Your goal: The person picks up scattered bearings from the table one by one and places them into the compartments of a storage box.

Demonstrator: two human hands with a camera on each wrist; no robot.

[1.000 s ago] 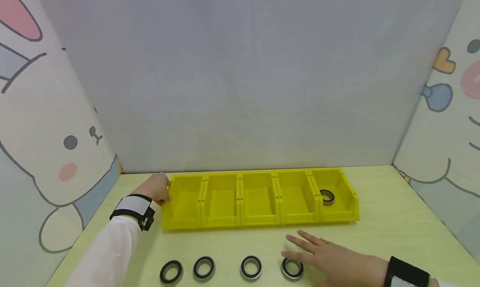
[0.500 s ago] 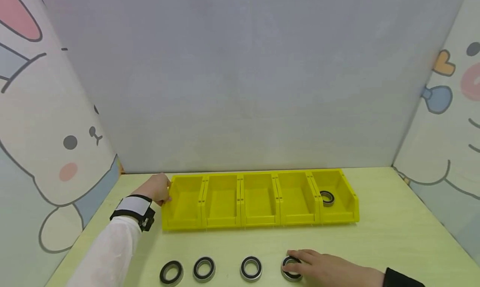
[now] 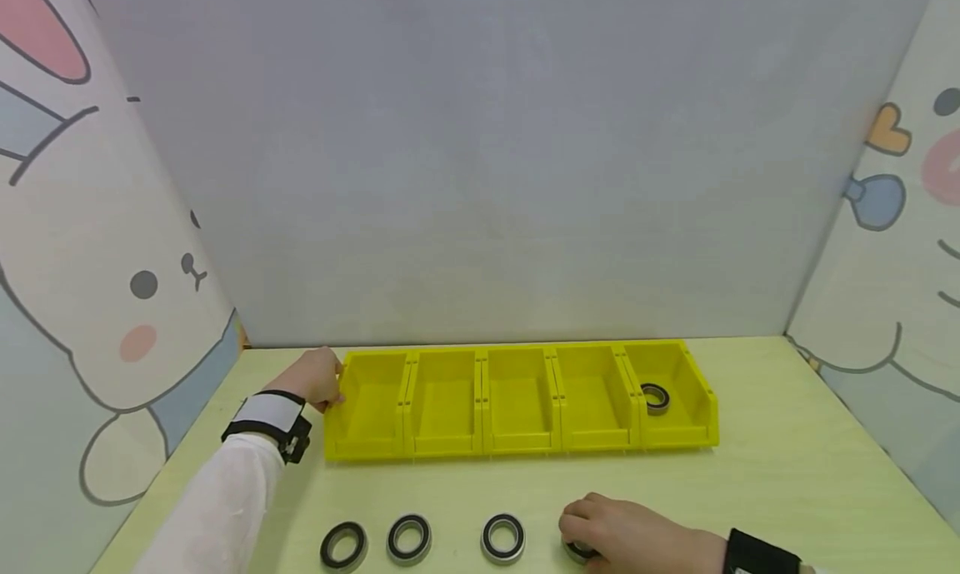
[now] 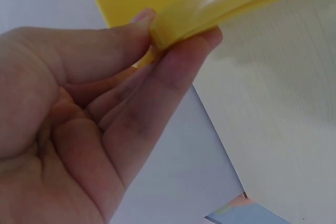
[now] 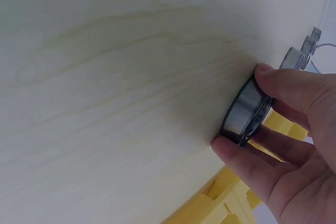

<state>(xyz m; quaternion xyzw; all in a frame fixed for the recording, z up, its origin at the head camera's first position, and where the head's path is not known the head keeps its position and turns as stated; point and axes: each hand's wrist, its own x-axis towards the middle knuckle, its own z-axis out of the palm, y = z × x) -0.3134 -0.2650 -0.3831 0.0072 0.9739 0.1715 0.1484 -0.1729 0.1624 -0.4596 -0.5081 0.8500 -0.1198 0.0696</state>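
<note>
A row of joined yellow bins (image 3: 521,403) stands at the back of the table. My left hand (image 3: 306,376) pinches the rim of the leftmost bin (image 4: 205,11) between thumb and fingers. At the front right, my right hand (image 3: 630,532) grips a ball bearing (image 5: 245,108) by its outer edge, thumb on one side and fingers on the other; in the head view the hand covers most of it. Another bearing (image 3: 655,399) sits in the rightmost bin, against its left wall.
Three more bearings lie in a row along the front of the table: one at the left (image 3: 343,546), one beside it (image 3: 408,539) and one nearer the middle (image 3: 502,537). A grey back panel (image 3: 495,157) rises behind the bins, with cartoon-printed panels on both sides.
My right hand has come down with spread fingers over the rightmost front bearing, then closed its thumb and fingers around it. My left hand has stayed on the bin.
</note>
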